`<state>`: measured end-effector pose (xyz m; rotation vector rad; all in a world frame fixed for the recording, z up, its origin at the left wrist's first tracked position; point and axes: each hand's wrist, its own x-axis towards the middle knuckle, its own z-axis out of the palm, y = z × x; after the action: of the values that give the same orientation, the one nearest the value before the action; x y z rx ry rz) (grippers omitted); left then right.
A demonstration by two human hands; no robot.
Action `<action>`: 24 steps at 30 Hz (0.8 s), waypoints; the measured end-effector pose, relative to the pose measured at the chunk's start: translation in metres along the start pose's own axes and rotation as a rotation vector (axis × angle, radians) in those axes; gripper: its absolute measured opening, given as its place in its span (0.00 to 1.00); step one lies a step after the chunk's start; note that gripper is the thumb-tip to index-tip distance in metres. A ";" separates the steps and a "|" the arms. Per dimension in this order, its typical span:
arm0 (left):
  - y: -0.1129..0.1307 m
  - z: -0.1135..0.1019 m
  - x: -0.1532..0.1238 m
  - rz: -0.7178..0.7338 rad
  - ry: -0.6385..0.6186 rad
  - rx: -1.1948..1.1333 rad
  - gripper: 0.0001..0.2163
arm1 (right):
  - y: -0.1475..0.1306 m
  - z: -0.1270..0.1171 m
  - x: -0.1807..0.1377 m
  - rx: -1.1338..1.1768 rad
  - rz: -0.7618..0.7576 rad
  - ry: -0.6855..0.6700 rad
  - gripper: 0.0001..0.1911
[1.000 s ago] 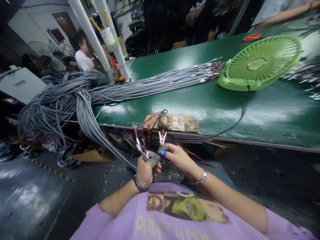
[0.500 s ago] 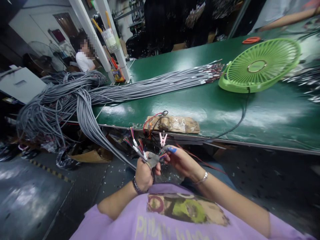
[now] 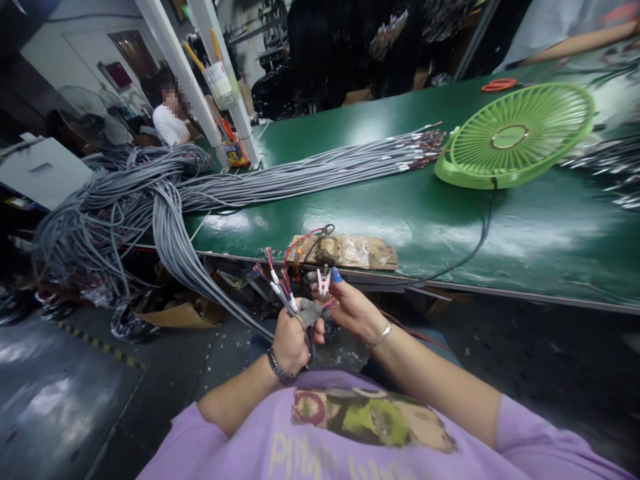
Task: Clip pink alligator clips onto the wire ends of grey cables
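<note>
My left hand [image 3: 290, 341] is closed around the end of a grey cable [image 3: 210, 288], its thumb in a grey finger cot. Coloured wire ends [image 3: 278, 280] fan up out of that fist. My right hand [image 3: 350, 308] sits just to the right, fingers curled and pinching some of the thin coloured wires; a blue cot covers one fingertip. A pink clip [image 3: 324, 280] stands right above the two hands, at the edge of the green table [image 3: 400, 213]. Both hands hover over my lap, below the table edge.
A taped wooden block [image 3: 350, 251] with red and black leads lies on the table edge. A long bundle of grey cables [image 3: 310, 167] runs across the table and spills off at left. A green fan [image 3: 515, 133] lies at right. One person sits far left, another person's arm shows top right.
My right hand has risen and moved left, closer to the pink clip and the wire ends. The left hand has lifted slightly with the cable.
</note>
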<state>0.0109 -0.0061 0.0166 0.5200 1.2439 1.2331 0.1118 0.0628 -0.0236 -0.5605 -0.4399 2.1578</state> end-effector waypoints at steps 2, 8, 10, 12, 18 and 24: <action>-0.002 0.000 0.001 -0.009 0.006 0.000 0.19 | 0.002 0.000 0.001 0.027 -0.010 0.008 0.11; -0.005 -0.001 0.002 -0.014 -0.002 0.006 0.20 | 0.004 0.001 0.002 0.033 -0.015 0.036 0.14; -0.004 -0.001 0.002 -0.010 -0.010 0.010 0.20 | 0.005 0.001 0.001 0.040 0.008 0.029 0.17; -0.004 -0.002 0.000 -0.004 -0.016 0.008 0.20 | 0.005 0.000 -0.001 0.040 0.022 0.016 0.20; -0.008 -0.007 -0.007 0.040 -0.038 0.033 0.21 | -0.001 -0.005 -0.009 -0.035 0.069 -0.048 0.27; -0.018 -0.012 -0.008 0.084 -0.015 0.071 0.20 | -0.011 -0.005 -0.021 -0.306 0.152 -0.066 0.29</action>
<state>0.0089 -0.0222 0.0011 0.6378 1.2680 1.2561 0.1333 0.0536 -0.0177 -0.7121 -0.7946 2.2740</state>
